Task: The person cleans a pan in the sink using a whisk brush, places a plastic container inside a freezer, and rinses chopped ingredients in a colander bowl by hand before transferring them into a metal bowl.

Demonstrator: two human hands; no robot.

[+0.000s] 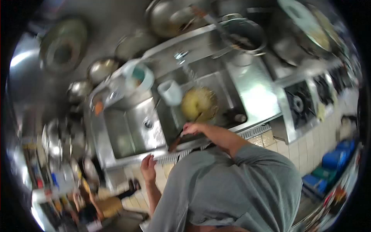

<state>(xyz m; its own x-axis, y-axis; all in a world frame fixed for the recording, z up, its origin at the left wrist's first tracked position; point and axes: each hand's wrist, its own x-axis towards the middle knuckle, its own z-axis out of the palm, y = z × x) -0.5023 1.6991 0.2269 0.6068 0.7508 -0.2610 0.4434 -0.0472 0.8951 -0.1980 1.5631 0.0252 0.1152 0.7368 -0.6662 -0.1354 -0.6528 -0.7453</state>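
My right hand [191, 128] is closed on a dark, narrow utensil [177, 140] at the front edge of the sink [228, 83]; blur hides the utensil's exact kind. Just beyond this hand, a round bowl [199, 103] with yellowish contents sits in the right basin, and water runs from the faucet [181, 57] towards it. A white container [170, 92] stands left of the bowl. A dark item with a pale round end [239, 118] lies in the basin's front right corner. My left hand [148, 168] hangs in front of the left basin, fingers slightly apart, holding nothing.
A white tub [138, 75] sits behind the left basin [129, 127]. At the back right stands a pot [244, 35] with a long-handled utensil. Stove burners [298, 104] are to the right, blue bins [335, 158] lower right. Another person [108, 207] is at the lower left.
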